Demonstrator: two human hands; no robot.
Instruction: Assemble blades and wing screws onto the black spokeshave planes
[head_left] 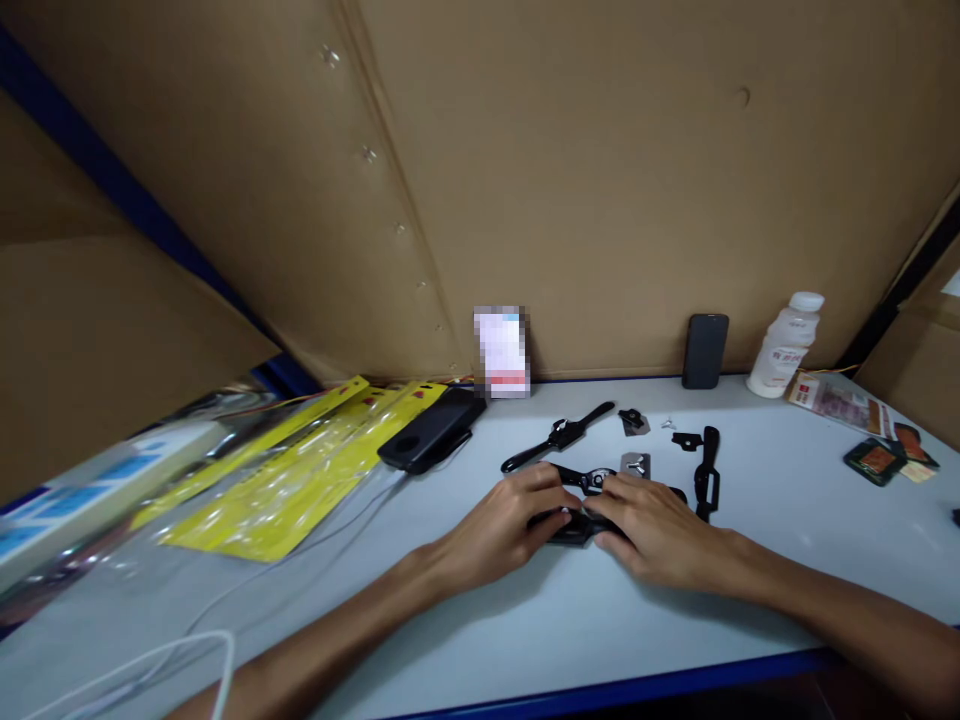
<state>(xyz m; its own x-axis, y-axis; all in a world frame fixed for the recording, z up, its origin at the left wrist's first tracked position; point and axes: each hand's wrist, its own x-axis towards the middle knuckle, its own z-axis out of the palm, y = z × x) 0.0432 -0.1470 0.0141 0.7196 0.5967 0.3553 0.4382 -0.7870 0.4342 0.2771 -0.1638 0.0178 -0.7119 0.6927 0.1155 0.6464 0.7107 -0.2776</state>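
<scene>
Right now, on the near side of the silver plate [628,462], a black tool [574,533] is gripped by curled, nearly closed fingers of left hand [517,518] and right hand [651,522]!

How Things Are Lying

On the counter [480,640], the left hand [517,515] and right hand [651,522] are resting on a front tool [574,532]. Behind it, a second tool [577,479] is lying, with a third tool [568,434] beyond. Packages [292,500] are lying to the left. At the rear right, a phone [705,352] is standing left of a bottle [784,347].
</scene>
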